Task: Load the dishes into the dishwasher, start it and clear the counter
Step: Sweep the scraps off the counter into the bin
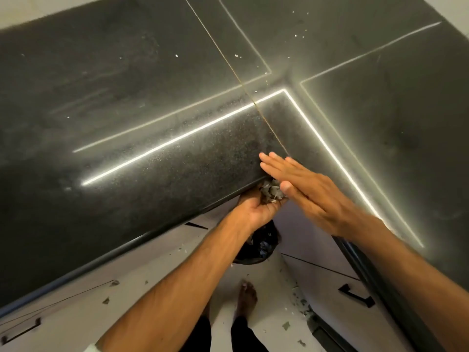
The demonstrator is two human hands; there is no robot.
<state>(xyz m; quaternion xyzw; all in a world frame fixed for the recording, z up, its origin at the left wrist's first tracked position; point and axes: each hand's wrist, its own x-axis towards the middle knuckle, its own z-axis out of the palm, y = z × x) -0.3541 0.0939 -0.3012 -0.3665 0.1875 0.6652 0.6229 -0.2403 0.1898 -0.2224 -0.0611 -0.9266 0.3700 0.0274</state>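
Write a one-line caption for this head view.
Flat right hand pushes grey scraps off the dark counter into the cupped left hand, above a black-lined bin.

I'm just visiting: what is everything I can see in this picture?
countertop: one, dark speckled, L-shaped, upper view
crumbs: several, pale, far on the countertop
grey scraps: one clump, at the countertop edge
bin: one, black-lined, below that edge
drawer handles: two, black, on white cabinet fronts
floor scraps: several, grey, on pale floor
foot: one, bare
left hand: cupped, holding the grey scraps
right hand: flat, at the edge
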